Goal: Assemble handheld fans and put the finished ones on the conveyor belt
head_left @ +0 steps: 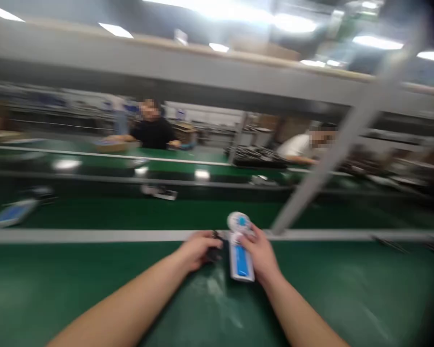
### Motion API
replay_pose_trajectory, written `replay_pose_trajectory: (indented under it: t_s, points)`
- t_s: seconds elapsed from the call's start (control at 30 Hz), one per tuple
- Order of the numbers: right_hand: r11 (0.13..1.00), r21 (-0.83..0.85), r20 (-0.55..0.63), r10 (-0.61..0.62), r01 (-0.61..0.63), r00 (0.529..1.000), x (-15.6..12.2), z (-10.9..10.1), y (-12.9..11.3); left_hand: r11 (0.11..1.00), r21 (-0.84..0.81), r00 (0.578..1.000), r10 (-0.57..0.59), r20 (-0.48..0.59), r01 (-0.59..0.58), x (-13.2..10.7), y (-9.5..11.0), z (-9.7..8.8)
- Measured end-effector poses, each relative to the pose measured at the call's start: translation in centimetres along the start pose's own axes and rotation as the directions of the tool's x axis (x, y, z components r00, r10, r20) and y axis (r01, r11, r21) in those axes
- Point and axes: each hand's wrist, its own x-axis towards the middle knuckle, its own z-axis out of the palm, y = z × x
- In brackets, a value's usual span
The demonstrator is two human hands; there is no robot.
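In the head view my right hand is closed around the edge of a white handheld device with a blue panel on its handle and a round top with a blue centre. Its thumb lies across the front, and the device stands nearly upright over the green work surface. Just to the left, my left hand grips a small dark object, too blurred to name. The two held things are close together; whether they are joined I cannot tell.
A pale rail runs behind my hands, with a slanted grey post at right. Beyond lie a blue-and-white item and a small pale item. One person and another sit across the line.
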Motion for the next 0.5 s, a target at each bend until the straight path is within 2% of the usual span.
replay_pose_trajectory:
  t_s: [0.03,0.1,0.17,0.23,0.3,0.37,0.43,0.5]
  points:
    - [0.997,0.058,-0.031,0.046,-0.045,0.998,0.3,-0.7,1.3,0.999,0.016,0.998,-0.040,0.049,0.039,1.3,-0.6,1.3]
    - [0.984,0.163,-0.003,0.070,-0.068,0.998,1.4,-1.3,3.4,0.997,0.049,0.998,-0.055,0.037,0.053,3.5,-1.4,2.4]
    - [0.993,0.109,0.008,0.047,-0.048,0.999,2.3,-1.2,4.5,0.996,0.088,0.998,-0.006,-0.059,0.012,4.5,-2.1,2.2]
    - [0.999,-0.036,-0.006,0.023,-0.023,1.000,2.5,-1.1,4.8,0.969,0.240,0.987,0.090,-0.136,-0.056,4.4,-2.6,1.7]
    - [0.986,-0.168,-0.035,0.008,-0.014,0.999,2.3,-1.3,4.7,0.873,0.469,0.963,0.225,-0.146,-0.133,3.8,-2.9,1.5]
    - [0.972,-0.236,-0.062,0.007,-0.022,0.998,2.1,-1.6,4.7,0.727,0.656,0.929,0.355,-0.105,-0.204,3.4,-3.0,1.6]
    - [0.970,-0.236,-0.089,0.031,-0.052,0.996,2.1,-1.8,4.8,0.634,0.733,0.899,0.432,-0.070,-0.248,3.3,-3.0,1.7]
    - [0.972,-0.210,-0.117,0.079,-0.103,0.990,2.2,-1.8,4.9,0.620,0.740,0.888,0.454,-0.069,-0.260,3.4,-3.0,1.7]
